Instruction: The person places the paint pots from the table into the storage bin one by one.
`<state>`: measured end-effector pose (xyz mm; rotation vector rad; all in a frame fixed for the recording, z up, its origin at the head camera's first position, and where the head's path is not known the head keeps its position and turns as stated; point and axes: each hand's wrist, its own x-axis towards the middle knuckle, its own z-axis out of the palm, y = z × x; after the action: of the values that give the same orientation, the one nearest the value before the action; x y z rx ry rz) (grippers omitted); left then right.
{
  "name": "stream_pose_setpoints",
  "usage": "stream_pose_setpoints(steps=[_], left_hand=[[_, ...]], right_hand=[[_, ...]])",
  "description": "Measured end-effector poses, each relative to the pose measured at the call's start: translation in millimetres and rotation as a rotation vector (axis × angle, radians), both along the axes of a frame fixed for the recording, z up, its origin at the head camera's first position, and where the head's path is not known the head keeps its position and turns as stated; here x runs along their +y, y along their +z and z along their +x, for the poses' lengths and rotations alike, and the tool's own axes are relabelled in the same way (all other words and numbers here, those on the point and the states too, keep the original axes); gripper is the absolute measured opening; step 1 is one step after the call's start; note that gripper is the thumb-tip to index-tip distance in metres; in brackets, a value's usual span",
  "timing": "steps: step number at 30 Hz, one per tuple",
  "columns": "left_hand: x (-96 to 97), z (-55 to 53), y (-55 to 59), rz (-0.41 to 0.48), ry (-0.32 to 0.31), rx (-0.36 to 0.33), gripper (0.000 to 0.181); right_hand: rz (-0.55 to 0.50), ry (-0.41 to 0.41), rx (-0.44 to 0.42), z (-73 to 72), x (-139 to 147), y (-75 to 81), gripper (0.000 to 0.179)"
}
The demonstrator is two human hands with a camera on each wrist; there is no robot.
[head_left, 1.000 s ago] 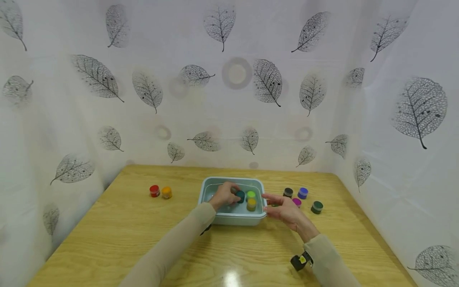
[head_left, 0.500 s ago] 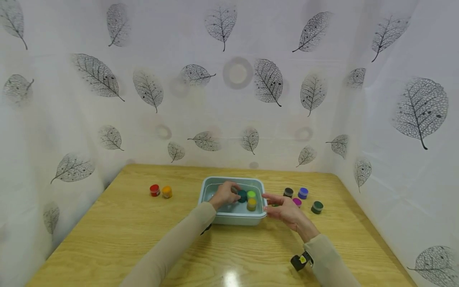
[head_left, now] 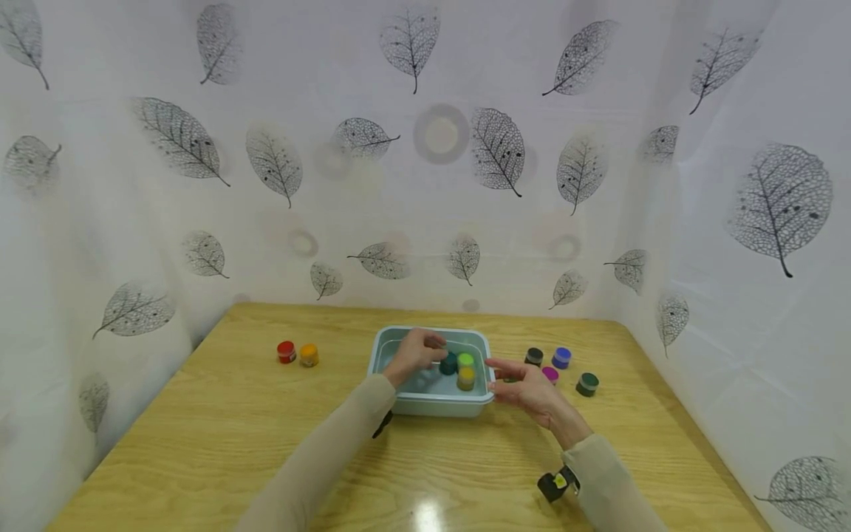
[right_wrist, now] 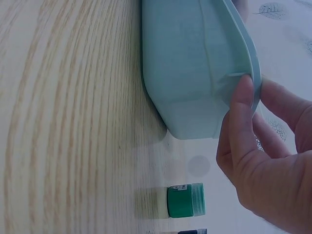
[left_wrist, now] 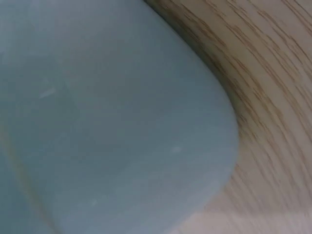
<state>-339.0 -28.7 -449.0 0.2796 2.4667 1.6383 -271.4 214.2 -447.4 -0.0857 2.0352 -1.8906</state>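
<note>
A pale blue plastic tub (head_left: 435,406) stands on the wooden table. Inside it, toward the right end, are a dark teal paint jar (head_left: 448,363), a light green paint jar (head_left: 465,361) and a yellow paint jar (head_left: 466,380). My left hand (head_left: 417,353) is over the tub with fingers relaxed, its thumb tip right beside the teal jar. The left wrist view shows only the tub's outer wall (left_wrist: 122,122) and the tabletop. My right hand (head_left: 532,391) pinches the tub's right rim; in the right wrist view, thumb and fingers (right_wrist: 241,105) lie on either side of it.
Left of the tub sit a red paint jar (head_left: 286,352) and an orange one (head_left: 309,355). On the right stand black (head_left: 534,356), blue (head_left: 561,358), magenta (head_left: 550,375) and dark green (head_left: 588,384) jars. A green jar (right_wrist: 181,200) is near the tub's right end. A leaf-print curtain (head_left: 425,207) surrounds the table.
The teal jar shifted slightly right toward the light green one, and my left hand then let go, rising a little up and away from it. My right hand stayed at the rim.
</note>
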Motion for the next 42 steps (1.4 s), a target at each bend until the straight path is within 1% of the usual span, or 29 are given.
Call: stream_pose_setpoints(steps=[4, 8, 12, 16, 18, 23, 28, 31, 38, 42], left_hand=[[-2.9, -1.1, 0.0, 0.042, -0.003, 0.022, 0.023], [-5.3, 0.6, 5.4, 0.063, 0.005, 0.035, 0.018], [-9.1, 4.6, 13.8, 0.067, 0.000, 0.057, 0.016], [-16.3, 6.0, 17.2, 0.074, -0.004, 0.075, 0.015], [-20.8, 7.0, 18.2, 0.059, 0.000, 0.082, 0.015], [-33.8, 13.0, 19.9, 0.023, 0.034, 0.128, 0.015], [-49.1, 16.0, 17.9, 0.065, 0.101, 0.161, 0.019], [-57.9, 17.5, 18.4, 0.078, 0.128, 0.154, 0.020], [-82.5, 21.7, 19.7, 0.105, 0.117, 0.136, 0.021], [-95.8, 25.2, 18.8, 0.100, 0.129, 0.116, 0.023]], right_hand=[[-0.002, 0.005, 0.003, -0.6, -0.9, -0.3, 0.060], [-0.009, -0.005, 0.001, -0.6, -1.0, 0.7, 0.059], [-0.008, -0.022, 0.000, 0.2, 0.4, 3.0, 0.059], [0.002, -0.024, 0.006, 0.8, 2.2, 4.9, 0.059], [0.007, -0.022, 0.007, 1.0, 2.7, 5.2, 0.059], [0.014, -0.030, 0.005, 2.8, 2.7, 4.3, 0.059], [0.015, -0.033, 0.008, 2.7, 2.3, 3.0, 0.058], [0.015, -0.036, 0.006, 2.1, 2.2, 2.6, 0.058], [0.011, -0.033, 0.008, 0.6, 0.7, 2.5, 0.058], [0.018, -0.028, 0.007, 0.8, -0.9, 1.8, 0.058]])
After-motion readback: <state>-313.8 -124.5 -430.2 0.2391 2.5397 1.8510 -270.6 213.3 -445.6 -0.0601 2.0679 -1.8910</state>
